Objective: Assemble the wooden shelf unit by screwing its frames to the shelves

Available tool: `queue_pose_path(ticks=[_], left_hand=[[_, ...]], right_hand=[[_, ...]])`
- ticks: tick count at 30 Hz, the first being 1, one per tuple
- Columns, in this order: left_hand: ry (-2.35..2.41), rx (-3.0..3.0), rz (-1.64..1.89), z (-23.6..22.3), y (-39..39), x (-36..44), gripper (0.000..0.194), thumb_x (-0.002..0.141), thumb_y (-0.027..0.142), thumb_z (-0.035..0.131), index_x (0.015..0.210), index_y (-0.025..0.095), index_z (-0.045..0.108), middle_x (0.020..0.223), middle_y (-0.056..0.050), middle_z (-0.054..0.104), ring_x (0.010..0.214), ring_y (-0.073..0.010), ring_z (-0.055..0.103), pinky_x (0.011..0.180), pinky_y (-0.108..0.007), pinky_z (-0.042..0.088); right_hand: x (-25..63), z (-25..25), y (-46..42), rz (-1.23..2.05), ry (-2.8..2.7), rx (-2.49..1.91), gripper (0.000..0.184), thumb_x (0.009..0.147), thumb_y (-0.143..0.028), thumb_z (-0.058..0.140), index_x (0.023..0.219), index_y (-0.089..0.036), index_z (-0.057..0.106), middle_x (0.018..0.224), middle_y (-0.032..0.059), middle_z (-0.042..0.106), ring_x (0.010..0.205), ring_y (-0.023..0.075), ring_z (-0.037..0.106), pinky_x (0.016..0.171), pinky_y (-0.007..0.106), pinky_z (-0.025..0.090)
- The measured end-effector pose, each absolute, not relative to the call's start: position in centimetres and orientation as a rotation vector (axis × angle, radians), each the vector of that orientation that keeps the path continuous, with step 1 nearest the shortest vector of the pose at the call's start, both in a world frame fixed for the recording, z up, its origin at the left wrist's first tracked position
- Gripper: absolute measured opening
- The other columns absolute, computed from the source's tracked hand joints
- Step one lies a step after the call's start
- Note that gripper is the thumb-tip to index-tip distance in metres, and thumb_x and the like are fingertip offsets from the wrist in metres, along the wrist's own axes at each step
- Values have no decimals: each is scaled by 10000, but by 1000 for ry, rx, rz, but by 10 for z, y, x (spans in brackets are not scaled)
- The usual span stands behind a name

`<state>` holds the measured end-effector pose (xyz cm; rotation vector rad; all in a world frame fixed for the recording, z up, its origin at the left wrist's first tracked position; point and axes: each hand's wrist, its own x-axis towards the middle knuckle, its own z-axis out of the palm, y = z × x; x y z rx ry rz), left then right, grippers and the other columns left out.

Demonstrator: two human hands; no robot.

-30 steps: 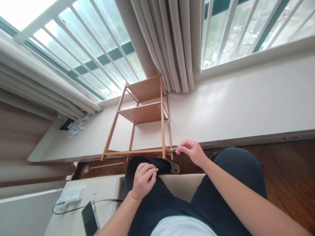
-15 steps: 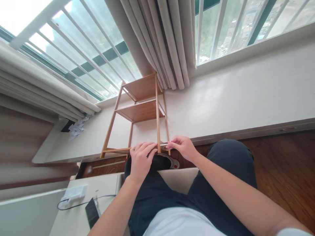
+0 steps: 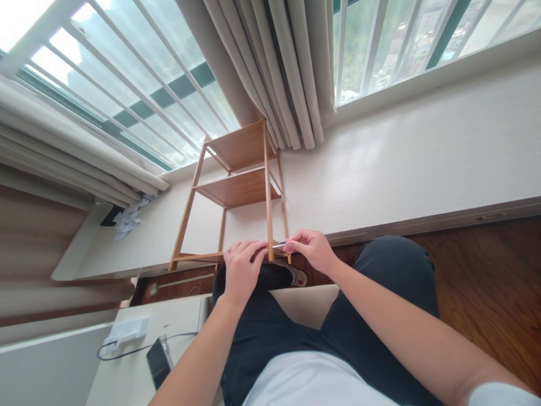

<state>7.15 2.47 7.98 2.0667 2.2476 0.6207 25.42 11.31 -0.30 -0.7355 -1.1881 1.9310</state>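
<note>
A light-brown wooden shelf rack leans against the white window ledge, with its near end by my knees. My left hand grips the near crossbar beside the right front post, fingers over the top and thumb close to the post. My right hand, closed in a pinch, holds a thin silver rod-like tool. The rod points left at the post's near end; whether its tip sits in a hole I cannot tell. Its far end is hidden in my fingers.
Left of my legs, a white cabinet top bears a phone, a dark cable and a white power strip. Crumpled paper lies on the ledge. Grey curtains hang behind the rack. My knees are under its near end.
The view has shifted slightly, so the rack sits a little higher and further left. Both hands keep their places at the post, the right still pinching the rod.
</note>
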Motion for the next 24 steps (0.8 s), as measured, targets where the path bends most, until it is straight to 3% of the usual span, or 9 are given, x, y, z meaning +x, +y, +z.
queue_pose_path(ticks=[7, 14, 18, 24], left_hand=[[2198, 2027, 635, 78, 27, 69, 132, 972, 262, 618, 985, 258, 749, 1018, -25, 766, 1006, -218, 679, 976, -398, 449], [2186, 2042, 650, 75, 27, 69, 131, 974, 257, 609, 995, 252, 739, 1033, -33, 758, 1021, -222, 675, 991, -411, 447], [2178, 2035, 653, 75, 27, 70, 136, 974, 251, 603, 990, 248, 739, 1028, -31, 757, 1018, -217, 675, 989, -405, 450], [2178, 2021, 616, 75, 27, 69, 145, 987, 265, 585, 996, 244, 728, 1047, -38, 754, 1037, -220, 673, 992, -400, 439]], right_hand=[[261, -4, 116, 1576, -1559, -729, 245, 874, -449, 754, 866, -205, 775, 863, 54, 785, 803, 199, 746, 774, 315, 599], [264, -12, 126, 1089, -1846, -368, 275, 1037, -305, 521, 1069, -257, 790, 1009, 73, 778, 941, 183, 715, 871, 339, 588], [264, -16, 128, 926, -1891, -283, 268, 1027, -236, 536, 1149, -268, 772, 1054, 81, 764, 985, 180, 695, 886, 339, 589], [262, -24, 128, 811, -1909, -249, 214, 983, -187, 610, 1082, -265, 783, 1115, 84, 752, 1033, 191, 677, 904, 362, 594]])
